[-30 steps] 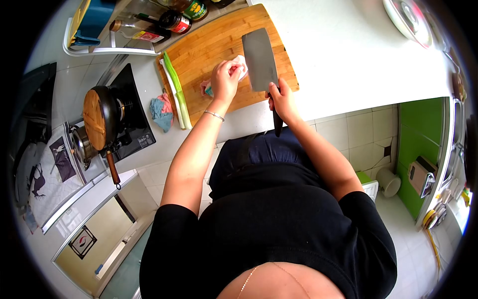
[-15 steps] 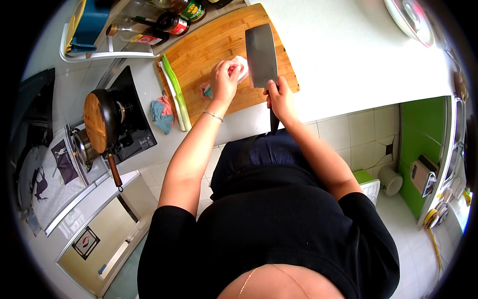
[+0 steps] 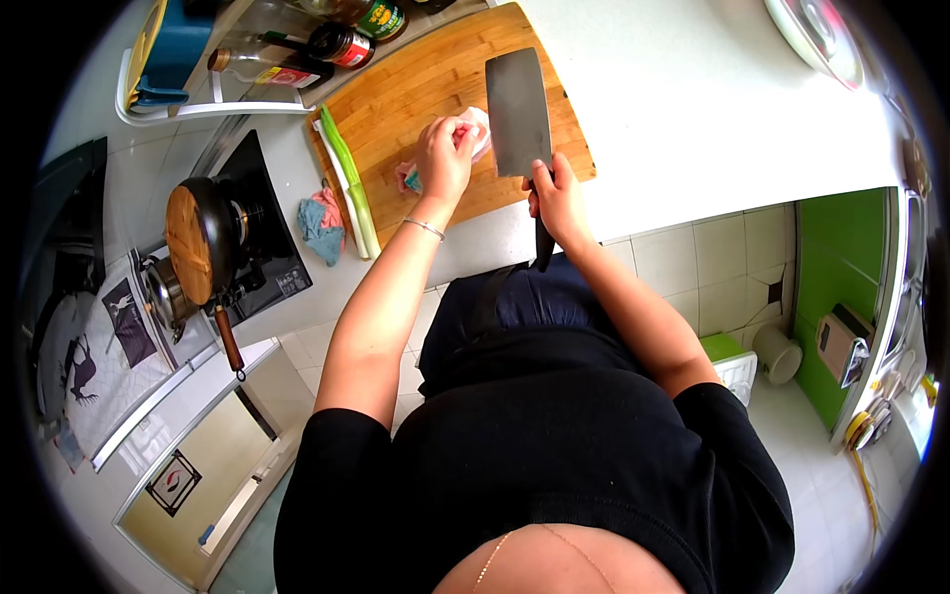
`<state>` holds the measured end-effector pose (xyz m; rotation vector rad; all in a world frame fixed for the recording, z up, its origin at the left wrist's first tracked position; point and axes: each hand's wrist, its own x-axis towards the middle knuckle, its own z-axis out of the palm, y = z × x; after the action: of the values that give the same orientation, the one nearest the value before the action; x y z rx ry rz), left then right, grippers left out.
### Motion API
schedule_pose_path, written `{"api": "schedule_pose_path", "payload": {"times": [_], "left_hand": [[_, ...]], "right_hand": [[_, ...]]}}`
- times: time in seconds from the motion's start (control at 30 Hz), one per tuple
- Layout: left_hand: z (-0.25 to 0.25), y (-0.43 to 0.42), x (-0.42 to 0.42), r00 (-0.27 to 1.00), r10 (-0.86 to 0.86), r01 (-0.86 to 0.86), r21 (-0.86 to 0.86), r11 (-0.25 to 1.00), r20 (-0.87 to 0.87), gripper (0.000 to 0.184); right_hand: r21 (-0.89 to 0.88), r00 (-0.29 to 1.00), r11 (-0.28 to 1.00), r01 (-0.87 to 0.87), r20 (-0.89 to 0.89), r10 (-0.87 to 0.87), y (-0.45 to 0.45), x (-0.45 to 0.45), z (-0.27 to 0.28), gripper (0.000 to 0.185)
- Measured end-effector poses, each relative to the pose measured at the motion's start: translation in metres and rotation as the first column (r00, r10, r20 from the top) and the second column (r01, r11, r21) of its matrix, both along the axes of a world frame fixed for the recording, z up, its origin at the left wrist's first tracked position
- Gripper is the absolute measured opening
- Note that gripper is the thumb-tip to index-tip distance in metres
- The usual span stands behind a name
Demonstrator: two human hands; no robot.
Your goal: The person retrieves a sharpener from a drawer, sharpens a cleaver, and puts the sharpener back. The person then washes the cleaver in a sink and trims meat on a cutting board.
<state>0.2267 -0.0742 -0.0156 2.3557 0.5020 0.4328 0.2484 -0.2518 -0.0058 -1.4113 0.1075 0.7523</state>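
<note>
My left hand (image 3: pixel 445 158) is closed, its fingers pinched on a pale pink piece (image 3: pixel 477 131) that looks like meat, over the wooden cutting board (image 3: pixel 416 84). A small pink and teal bit (image 3: pixel 408 178) lies by the wrist side of that hand. In my right hand (image 3: pixel 558 203) is the black handle of a cleaver (image 3: pixel 519 114); its broad blade points away from me over the board, just right of the pink piece. Green and white stalks (image 3: pixel 346 173) of a leek-like vegetable lie along the board's left edge.
Left of the board lies a pink and blue cloth (image 3: pixel 322 228). Beyond it, a pan with a wooden lid (image 3: pixel 188 241) stands by the black stove (image 3: pixel 262 247). Bottles (image 3: pixel 282 69) stand at the upper left. A bowl (image 3: pixel 811 42) is at the far right of the white counter (image 3: pixel 683 109).
Over the last second the cleaver has shifted slightly away from me and turned a little more upright in view. My left hand has stayed at the pink piece.
</note>
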Motion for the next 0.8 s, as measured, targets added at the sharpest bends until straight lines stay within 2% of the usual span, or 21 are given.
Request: {"api": "schedule_pose_path", "payload": {"times": [0.43, 0.8], "left_hand": [[0.003, -0.005, -0.002, 1.0, -0.013, 0.012, 0.067, 0.998, 0.015, 0.009], [0.001, -0.008, -0.002, 0.998, -0.036, 0.029, 0.141, 0.99, 0.051, 0.009]], "right_hand": [[-0.083, 0.995, 0.996, -0.028, 0.089, 0.035, 0.008, 0.008, 0.007, 0.019], [-0.119, 0.996, 0.991, -0.058, 0.065, 0.067, 0.008, 0.009, 0.013, 0.017]]}}
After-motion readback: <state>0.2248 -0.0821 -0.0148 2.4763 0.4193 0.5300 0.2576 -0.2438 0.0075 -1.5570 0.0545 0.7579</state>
